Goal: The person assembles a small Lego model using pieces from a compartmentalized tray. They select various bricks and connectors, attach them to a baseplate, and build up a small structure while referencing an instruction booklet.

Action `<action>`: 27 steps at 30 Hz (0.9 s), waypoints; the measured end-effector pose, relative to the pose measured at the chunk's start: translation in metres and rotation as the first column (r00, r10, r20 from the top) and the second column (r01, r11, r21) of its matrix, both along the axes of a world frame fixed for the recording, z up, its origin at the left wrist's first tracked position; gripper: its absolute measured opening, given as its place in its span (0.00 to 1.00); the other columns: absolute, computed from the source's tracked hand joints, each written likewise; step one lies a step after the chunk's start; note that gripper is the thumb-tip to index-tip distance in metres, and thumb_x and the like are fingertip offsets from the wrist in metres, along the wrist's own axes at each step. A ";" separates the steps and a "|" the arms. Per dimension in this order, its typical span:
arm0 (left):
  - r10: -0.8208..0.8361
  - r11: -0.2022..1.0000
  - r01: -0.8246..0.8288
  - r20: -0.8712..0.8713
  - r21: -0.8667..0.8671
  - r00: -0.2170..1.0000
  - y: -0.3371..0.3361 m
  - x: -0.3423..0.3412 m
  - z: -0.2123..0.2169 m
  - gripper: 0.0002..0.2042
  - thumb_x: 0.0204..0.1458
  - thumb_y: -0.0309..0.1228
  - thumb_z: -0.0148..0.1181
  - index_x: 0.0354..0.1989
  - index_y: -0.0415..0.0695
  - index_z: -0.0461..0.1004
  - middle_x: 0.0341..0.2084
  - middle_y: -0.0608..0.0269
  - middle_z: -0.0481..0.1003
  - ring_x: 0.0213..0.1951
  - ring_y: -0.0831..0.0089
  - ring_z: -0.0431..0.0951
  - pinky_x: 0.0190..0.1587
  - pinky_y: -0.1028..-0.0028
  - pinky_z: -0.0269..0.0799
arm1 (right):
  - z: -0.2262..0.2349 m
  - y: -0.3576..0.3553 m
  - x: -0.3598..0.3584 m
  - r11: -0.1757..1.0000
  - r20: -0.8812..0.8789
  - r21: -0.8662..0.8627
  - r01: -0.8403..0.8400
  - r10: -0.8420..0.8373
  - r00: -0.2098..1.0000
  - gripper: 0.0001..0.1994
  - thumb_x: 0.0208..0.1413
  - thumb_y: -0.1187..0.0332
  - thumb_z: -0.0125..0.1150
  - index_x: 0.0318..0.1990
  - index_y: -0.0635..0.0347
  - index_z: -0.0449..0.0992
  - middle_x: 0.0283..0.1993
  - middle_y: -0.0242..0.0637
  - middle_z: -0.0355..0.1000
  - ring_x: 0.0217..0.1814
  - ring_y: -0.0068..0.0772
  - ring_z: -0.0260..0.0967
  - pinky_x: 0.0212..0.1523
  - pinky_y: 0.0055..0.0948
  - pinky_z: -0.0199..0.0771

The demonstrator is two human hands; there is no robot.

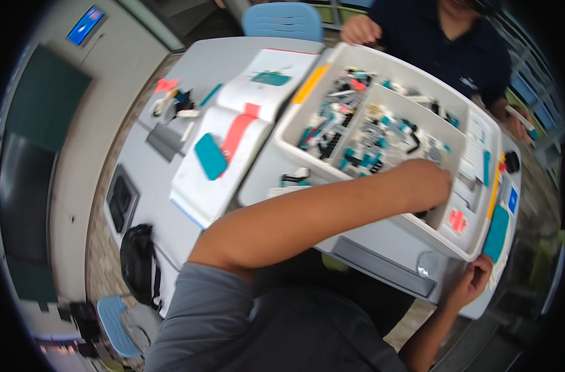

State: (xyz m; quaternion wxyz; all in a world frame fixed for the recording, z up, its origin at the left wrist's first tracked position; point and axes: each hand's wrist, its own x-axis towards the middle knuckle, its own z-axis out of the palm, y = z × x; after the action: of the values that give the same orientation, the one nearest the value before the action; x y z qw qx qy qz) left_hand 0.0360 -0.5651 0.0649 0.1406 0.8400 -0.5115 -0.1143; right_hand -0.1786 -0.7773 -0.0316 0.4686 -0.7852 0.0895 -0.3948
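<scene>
My left arm reaches across the table to a white sorting tray (382,65) filled with building-set pieces. Inside its near right part is my left hand (426,186), knuckles up, with the fingers hidden below. Loose teal, black, white and grey pieces (388,133) lie in the compartment beside it. At the tray's near right corner, my right hand (476,280) has its fingers curled together. They meet the lower end of a flat teal piece (496,232) along the tray's right side; whether they grip it I cannot make out.
An open booklet (195,177) lies left of the tray, with a teal rounded object (210,156) on it. A partly built model (174,105) stands farther left. A black bag (140,260) rests at the table's left edge. Across the table, another person's hand (360,30) is near the tray.
</scene>
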 end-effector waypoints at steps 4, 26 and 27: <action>0.027 0.982 -0.010 0.083 -0.190 0.996 0.037 -0.003 0.015 0.10 0.51 0.25 0.63 0.43 0.45 0.81 0.41 0.56 0.78 0.44 0.55 0.83 0.47 0.57 0.79 | 0.010 0.012 0.005 0.999 -0.022 0.050 -0.017 0.018 1.000 0.04 0.55 0.77 0.51 0.37 0.61 0.67 0.43 0.37 0.63 0.48 0.32 0.61 0.58 0.29 0.60; 0.816 0.567 -0.781 0.312 -0.263 0.487 0.357 -0.022 -0.025 0.14 0.53 0.27 0.65 0.47 0.41 0.83 0.38 0.54 0.78 0.45 0.52 0.74 0.52 0.60 0.71 | 0.014 0.006 0.006 0.995 0.000 0.102 -0.003 0.003 1.000 0.06 0.55 0.81 0.50 0.37 0.60 0.69 0.43 0.34 0.64 0.45 0.26 0.60 0.51 0.23 0.62; 0.824 0.557 -0.782 0.307 -0.279 0.477 0.352 -0.025 -0.018 0.14 0.53 0.28 0.65 0.48 0.41 0.82 0.41 0.53 0.76 0.46 0.53 0.74 0.53 0.61 0.70 | 0.011 0.004 0.007 0.994 -0.004 0.108 -0.005 0.006 1.000 0.06 0.54 0.81 0.49 0.38 0.60 0.69 0.43 0.34 0.64 0.45 0.26 0.60 0.51 0.23 0.62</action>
State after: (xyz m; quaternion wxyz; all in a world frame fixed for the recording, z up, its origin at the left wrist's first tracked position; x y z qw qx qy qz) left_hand 0.0115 -0.2134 0.0467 0.1107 0.9765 -0.0803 0.1668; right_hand -0.1721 -0.7729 -0.0204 0.5112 -0.7599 0.1097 -0.3863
